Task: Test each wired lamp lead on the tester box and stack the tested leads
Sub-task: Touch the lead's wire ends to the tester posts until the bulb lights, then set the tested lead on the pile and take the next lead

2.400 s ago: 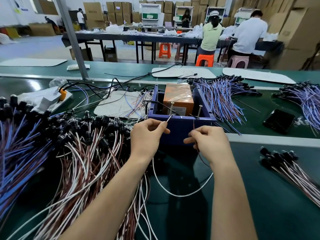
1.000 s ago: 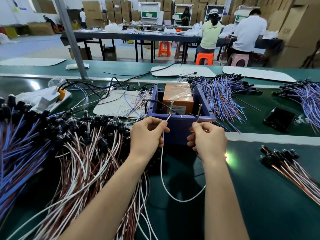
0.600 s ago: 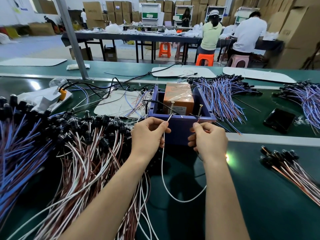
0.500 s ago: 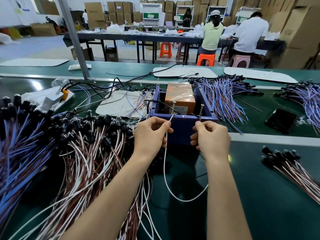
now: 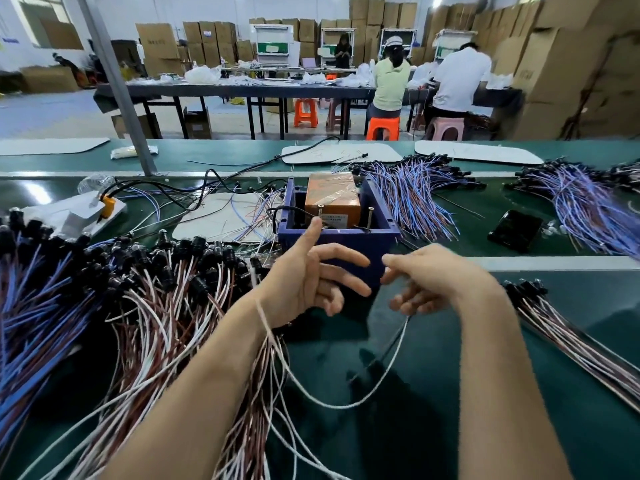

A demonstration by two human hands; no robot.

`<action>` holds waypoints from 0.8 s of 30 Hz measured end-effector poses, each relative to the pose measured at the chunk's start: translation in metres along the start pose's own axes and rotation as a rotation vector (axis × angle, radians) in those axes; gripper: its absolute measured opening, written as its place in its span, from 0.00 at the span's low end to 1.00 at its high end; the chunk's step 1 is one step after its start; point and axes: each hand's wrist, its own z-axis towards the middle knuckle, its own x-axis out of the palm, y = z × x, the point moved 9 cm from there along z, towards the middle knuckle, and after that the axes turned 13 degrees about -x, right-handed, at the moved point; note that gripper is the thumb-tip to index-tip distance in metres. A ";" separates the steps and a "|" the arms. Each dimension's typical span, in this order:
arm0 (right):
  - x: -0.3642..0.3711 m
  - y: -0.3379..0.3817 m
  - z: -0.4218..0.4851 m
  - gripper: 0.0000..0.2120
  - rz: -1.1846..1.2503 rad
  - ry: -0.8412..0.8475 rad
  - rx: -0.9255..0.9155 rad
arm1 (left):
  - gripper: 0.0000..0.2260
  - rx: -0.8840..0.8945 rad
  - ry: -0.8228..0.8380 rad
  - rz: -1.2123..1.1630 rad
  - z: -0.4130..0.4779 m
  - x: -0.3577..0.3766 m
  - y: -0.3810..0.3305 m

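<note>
A worker's hands hover over a green bench (image 5: 450, 393) just in front of the blue tester box (image 5: 381, 242), which holds an orange block (image 5: 330, 197) and has two upright screws (image 5: 370, 216) at its front rim; the left hand (image 5: 304, 282) is released, fingers spread and thumb raised towards the box rim, grasping nothing; the right hand (image 5: 433, 282) is motion-blurred with fingers loosely bent, and whether it pinches anything cannot be told. A white lamp lead (image 5: 329, 406) sags in a loop between the forearms, one end running up past the left wrist, the other rising to the underside of the right hand's fingers. A large heap of red-and-white leads (image 5: 166, 306) with black lamp holders lies to the left, touching the left forearm; a smaller bundle of red-and-white leads (image 5: 571, 341) lies to the right, apart from the right arm; blue-and-purple leads (image 5: 415, 195) fan out beside the box, near a dark phone (image 5: 516, 230).
</note>
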 end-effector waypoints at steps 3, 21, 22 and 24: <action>0.009 -0.028 -0.001 0.17 -0.347 0.159 0.156 | 0.31 -0.090 -0.088 0.131 0.005 -0.001 0.013; -0.107 -0.096 0.001 0.13 -1.169 -0.227 0.018 | 0.10 -0.245 0.091 0.820 0.005 0.052 0.057; -0.105 -0.098 0.001 0.12 -1.162 -0.261 -0.013 | 0.10 -0.246 0.095 0.818 0.005 0.052 0.058; -0.099 -0.099 0.000 0.10 -1.142 -0.346 -0.078 | 0.10 -0.256 0.102 0.816 0.006 0.052 0.060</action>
